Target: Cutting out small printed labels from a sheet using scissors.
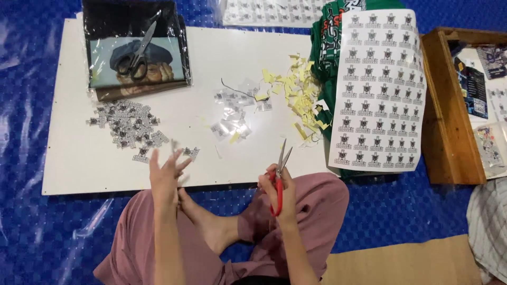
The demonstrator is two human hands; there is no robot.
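Pink trousers cover the crossed legs of a person sitting on a blue tarpaulin point(31, 227), one bare foot point(208, 224) tucked between the knees. The right hand point(280, 192) is closed around the red handles of a pair of scissors point(279, 177), blades slightly parted and pointing up and away over the near edge of the white board point(79, 158) that serves as worktop. The left hand point(165, 177) hovers at that same edge with fingers spread, blurred; a small cut sticker point(191, 153) lies just beyond its fingertips, and I cannot tell whether the fingers touch anything.

Further left on the board lies a heap of cut black-and-white stickers point(127, 126). Toward the middle sits a loose cluster of clear backing scraps point(232, 113), and beyond it a scatter of pale yellow paper trimmings point(298, 92) running up to the right edge. There a large sheet of uncut stickers point(377, 89), rows of identical small black emblems on white, rests over a stack of folded green garments point(330, 42).

At the far left corner a folded dark printed shirt in a clear bag point(137, 58) carries a second pair of scissors with black handles point(136, 55). Another sticker sheet point(269, 11) lies at the far edge. A wooden tray point(449, 116) stands to the right, with a second person's checked sleeve point(488, 227) near it.
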